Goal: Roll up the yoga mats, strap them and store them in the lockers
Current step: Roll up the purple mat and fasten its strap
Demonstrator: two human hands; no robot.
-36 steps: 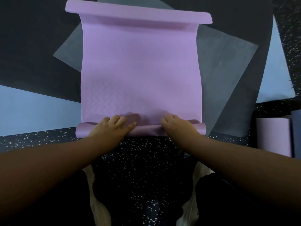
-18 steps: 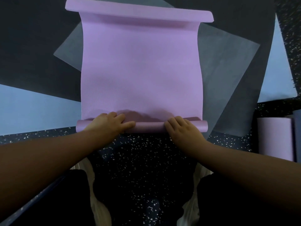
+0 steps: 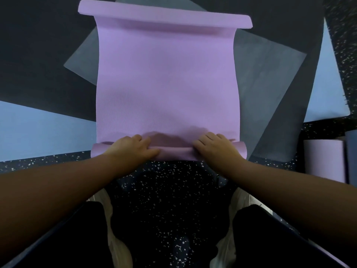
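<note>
A purple yoga mat [image 3: 166, 84] lies flat on the floor, running away from me. Its far end is curled into a roll [image 3: 164, 14]. Its near end is wound into a thin roll [image 3: 173, 153]. My left hand [image 3: 131, 148] grips the left part of this near roll, fingers curled over the top and thumb in front. My right hand [image 3: 216, 147] grips the right part in the same way. Both ends of the roll stick out beyond my hands.
Under the purple mat lie a grey mat [image 3: 266, 74], a black mat [image 3: 38, 45] and light blue mats [image 3: 38, 132], overlapping at angles. A rolled purple mat [image 3: 324, 161] and a dark blue one [image 3: 351, 155] stand at the right. My shoes [image 3: 108, 209] are on the speckled floor [image 3: 170, 190].
Both hands have shifted their hold along the near roll, and the roll has turned a little further onto the flat mat. The far curl has not moved.
</note>
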